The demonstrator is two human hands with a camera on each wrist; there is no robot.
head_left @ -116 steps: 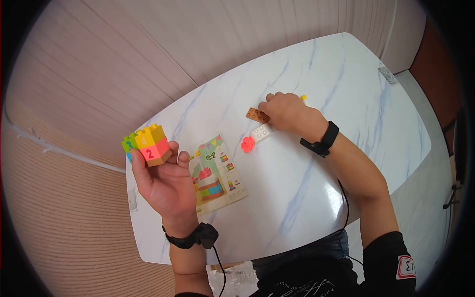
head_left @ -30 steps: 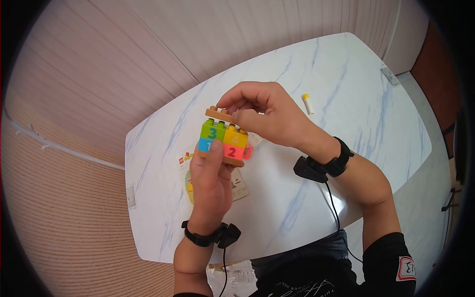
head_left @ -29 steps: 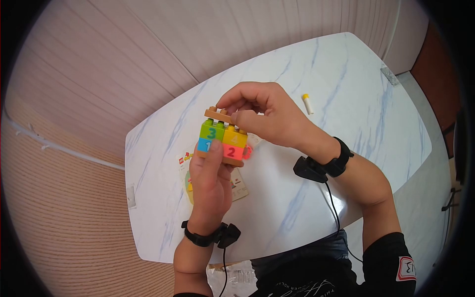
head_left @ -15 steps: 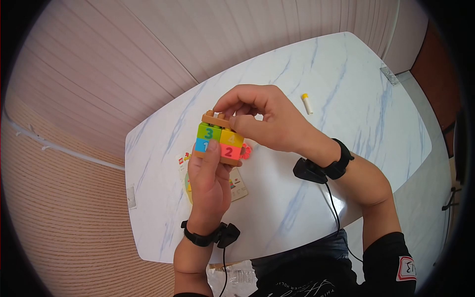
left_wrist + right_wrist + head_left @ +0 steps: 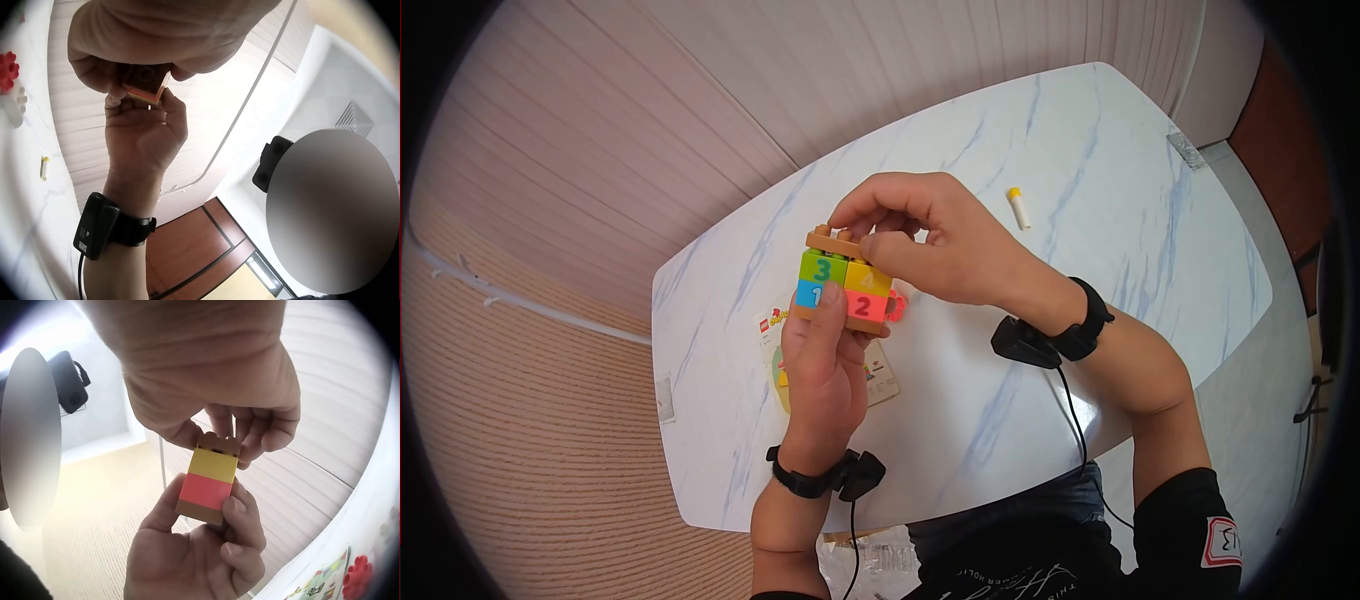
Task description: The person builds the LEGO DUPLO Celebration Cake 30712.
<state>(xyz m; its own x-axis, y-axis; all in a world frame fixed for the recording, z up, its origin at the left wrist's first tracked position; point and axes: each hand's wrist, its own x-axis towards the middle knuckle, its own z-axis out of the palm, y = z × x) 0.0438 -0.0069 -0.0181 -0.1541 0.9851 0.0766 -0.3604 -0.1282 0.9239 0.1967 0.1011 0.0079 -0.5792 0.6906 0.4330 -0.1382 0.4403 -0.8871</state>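
My left hand (image 5: 828, 370) grips a small stack of toy building bricks from below, its thumb across the front. Green (image 5: 822, 266) and yellow (image 5: 868, 277) bricks sit over blue (image 5: 808, 293) and pink (image 5: 864, 306) ones, each printed with a number. Under them is a brown base plate (image 5: 199, 512), partly covered by fingers. My right hand (image 5: 945, 250) pinches a second brown plate (image 5: 832, 243) between thumb and fingers. That plate lies along the top studs of the stack, and a thin dark gap shows beneath it in the right wrist view.
A picture leaflet (image 5: 884, 376) lies on the marbled table (image 5: 960, 410) behind my left hand. A pink flower brick (image 5: 7, 72) and a white brick (image 5: 14, 106) are beside it. Farther right lies a white stick with a yellow end (image 5: 1019, 208). Cables hang from both wrist cameras.
Earlier the right hand was at the brown plate on the table and the stack was farther left. Both came together, and over the last second the plate lowered onto the stack's top.
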